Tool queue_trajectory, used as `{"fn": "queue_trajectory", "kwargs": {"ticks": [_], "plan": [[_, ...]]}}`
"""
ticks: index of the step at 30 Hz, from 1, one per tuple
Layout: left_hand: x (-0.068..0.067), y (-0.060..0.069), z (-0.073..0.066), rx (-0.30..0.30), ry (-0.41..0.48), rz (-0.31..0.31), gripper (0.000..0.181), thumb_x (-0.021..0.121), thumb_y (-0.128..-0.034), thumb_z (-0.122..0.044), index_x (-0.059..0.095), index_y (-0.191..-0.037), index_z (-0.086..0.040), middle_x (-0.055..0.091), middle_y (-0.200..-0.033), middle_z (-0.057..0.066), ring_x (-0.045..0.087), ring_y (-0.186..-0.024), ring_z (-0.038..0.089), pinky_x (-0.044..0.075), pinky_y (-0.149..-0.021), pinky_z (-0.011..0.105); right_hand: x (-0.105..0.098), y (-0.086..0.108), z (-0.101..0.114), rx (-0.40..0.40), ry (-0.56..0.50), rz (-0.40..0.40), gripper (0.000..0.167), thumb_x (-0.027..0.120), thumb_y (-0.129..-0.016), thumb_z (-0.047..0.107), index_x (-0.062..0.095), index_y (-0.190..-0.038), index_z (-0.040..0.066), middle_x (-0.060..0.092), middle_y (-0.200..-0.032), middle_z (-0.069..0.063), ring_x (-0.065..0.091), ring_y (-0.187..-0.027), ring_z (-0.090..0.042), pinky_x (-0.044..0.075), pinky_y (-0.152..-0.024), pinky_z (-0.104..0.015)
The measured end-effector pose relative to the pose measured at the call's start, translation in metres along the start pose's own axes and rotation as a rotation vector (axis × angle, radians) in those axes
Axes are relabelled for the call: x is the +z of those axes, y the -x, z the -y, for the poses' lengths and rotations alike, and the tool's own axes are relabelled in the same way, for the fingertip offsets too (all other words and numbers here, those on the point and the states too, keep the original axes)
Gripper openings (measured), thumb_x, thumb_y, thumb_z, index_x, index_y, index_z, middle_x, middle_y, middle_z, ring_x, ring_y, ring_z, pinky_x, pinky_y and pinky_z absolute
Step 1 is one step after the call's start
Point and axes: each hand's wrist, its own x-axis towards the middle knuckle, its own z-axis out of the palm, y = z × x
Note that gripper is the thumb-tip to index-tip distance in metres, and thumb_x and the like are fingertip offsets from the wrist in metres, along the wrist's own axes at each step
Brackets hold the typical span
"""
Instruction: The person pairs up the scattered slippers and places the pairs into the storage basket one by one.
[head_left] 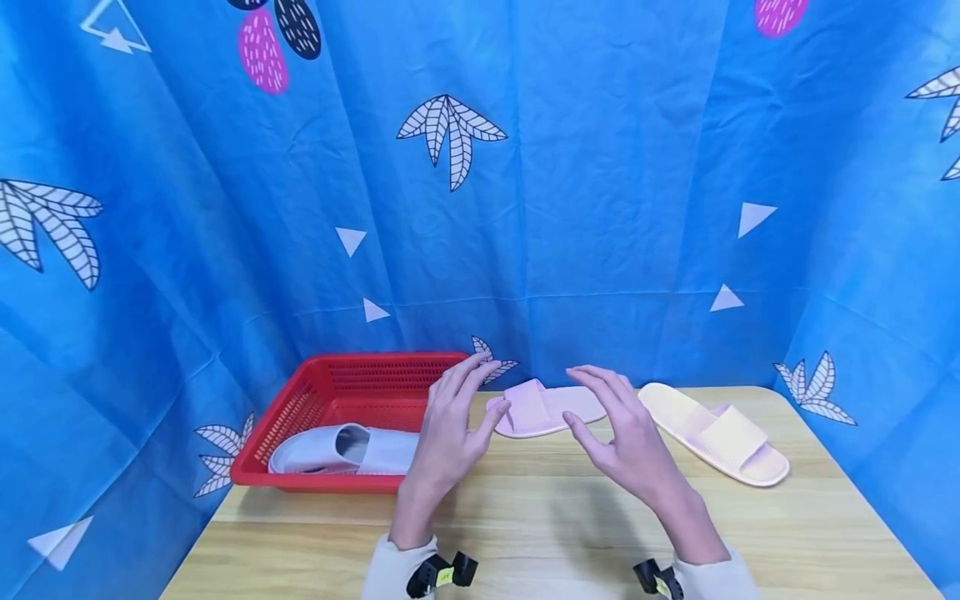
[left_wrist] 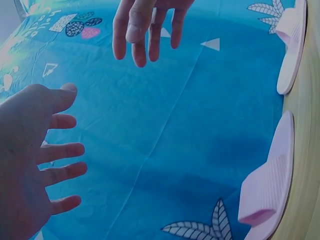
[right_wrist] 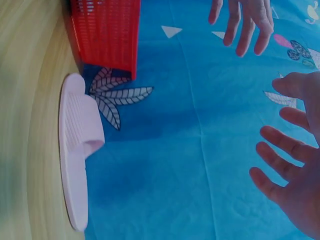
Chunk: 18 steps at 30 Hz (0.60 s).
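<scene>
Both hands are raised above the table, apart from each other and holding nothing. In the head view my left hand (head_left: 448, 425) is near the right end of a red basket (head_left: 258, 442), its fingers loosely bent. A greyish-white closed-toe shoe (head_left: 315, 450) lies in the basket, and another pale shoe piece (head_left: 390, 452) beside it is partly covered by that hand. My right hand (head_left: 633, 446) hovers between a pink slide slipper (head_left: 528, 407) and a cream slide slipper (head_left: 727, 437). The pink slipper lies sideways near the table's back edge; the cream one lies at a slant.
A light wooden table (head_left: 525, 533) carries the basket and slippers. Behind and on both sides hangs a blue curtain (head_left: 600, 167) with leaf and triangle prints, close to the table's back edge. Black wrist cameras (head_left: 442, 575) sit on both sleeves.
</scene>
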Motion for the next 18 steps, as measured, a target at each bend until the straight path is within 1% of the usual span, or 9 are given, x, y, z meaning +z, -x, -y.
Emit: {"fn": "queue_trajectory", "kwargs": {"ticks": [4, 8, 14, 18], "plan": [[0.008, -0.004, -0.004, 0.021, 0.011, 0.013, 0.054, 0.069, -0.0963, -0.04, 0.056, -0.147, -0.024, 0.048, -0.155, 0.002, 0.04, -0.143, 0.017, 0.037, -0.112, 0.057, -0.012, 0.002, -0.003, 0.012, 0.026, -0.002, 0.057, 0.077, -0.089, 0.017, 0.06, -0.143, 0.014, 0.058, -0.141, -0.002, 0.052, -0.129, -0.023, 0.042, -0.106, -0.036], [0.014, -0.007, -0.008, 0.027, 0.03, 0.026, 0.054, 0.067, -0.0973, -0.042, 0.056, -0.147, -0.023, 0.046, -0.156, -0.001, 0.04, -0.143, 0.018, 0.037, -0.112, 0.055, -0.021, 0.004, -0.006, 0.015, 0.04, -0.017, 0.058, 0.078, -0.088, 0.017, 0.06, -0.143, 0.014, 0.058, -0.141, -0.003, 0.052, -0.129, -0.024, 0.04, -0.108, -0.03], [0.022, -0.014, -0.012, 0.046, 0.062, 0.011, 0.054, 0.067, -0.0974, -0.041, 0.056, -0.147, -0.022, 0.046, -0.157, 0.0, 0.04, -0.144, 0.021, 0.035, -0.112, 0.059, -0.036, 0.007, -0.012, 0.033, 0.063, -0.035, 0.059, 0.079, -0.088, 0.017, 0.059, -0.144, 0.015, 0.058, -0.142, -0.003, 0.051, -0.131, -0.024, 0.035, -0.11, -0.022], [0.028, -0.018, -0.014, 0.061, 0.063, 0.009, 0.055, 0.065, -0.098, -0.044, 0.056, -0.147, -0.022, 0.045, -0.158, 0.001, 0.039, -0.145, 0.021, 0.032, -0.113, 0.06, -0.043, 0.01, -0.019, 0.028, 0.076, -0.06, 0.062, 0.081, -0.084, 0.016, 0.06, -0.143, 0.012, 0.059, -0.141, -0.006, 0.052, -0.129, -0.027, 0.034, -0.11, -0.021]]}}
